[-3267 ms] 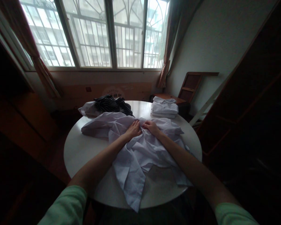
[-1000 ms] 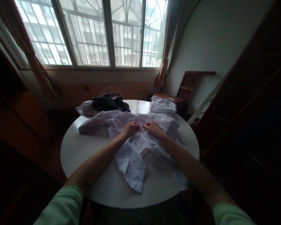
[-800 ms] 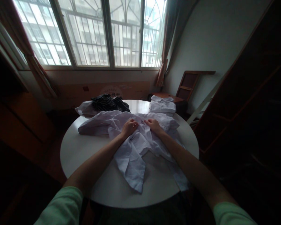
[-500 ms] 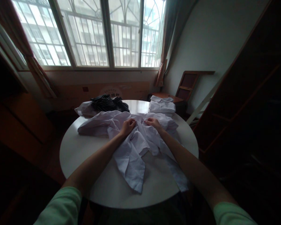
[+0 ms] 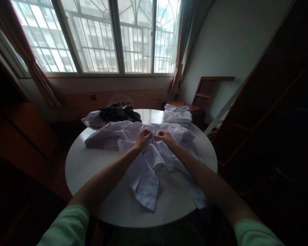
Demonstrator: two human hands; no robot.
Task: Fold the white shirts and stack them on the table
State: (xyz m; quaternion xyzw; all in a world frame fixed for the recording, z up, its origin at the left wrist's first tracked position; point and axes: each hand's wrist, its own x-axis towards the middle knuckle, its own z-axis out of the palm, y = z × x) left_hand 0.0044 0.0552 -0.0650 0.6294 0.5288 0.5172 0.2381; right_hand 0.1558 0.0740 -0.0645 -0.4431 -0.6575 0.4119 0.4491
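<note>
A pale, whitish shirt [image 5: 146, 171] lies spread and rumpled over the round white table [image 5: 89, 177]; its sleeves fan out, two of its ends reaching toward the near edge. My left hand [image 5: 143, 137] pinches one front edge of the shirt near its upper middle. Close beside it, my right hand [image 5: 164, 136] pinches the opposite front edge, fingertips almost touching those of the left. Whether a button sits between the fingers is too small to make out.
Behind the shirt at left is a heap of black striped cloth [image 5: 118, 112] with white cloth under it. Folded white garments [image 5: 178, 114] are stacked at the back right. A wooden chair [image 5: 205, 90] stands beyond the table, below a barred window [image 5: 136, 44].
Both hands have come closer together, bringing the two front edges of the shirt nearly into contact. The shirt's lower parts have hardly moved.
</note>
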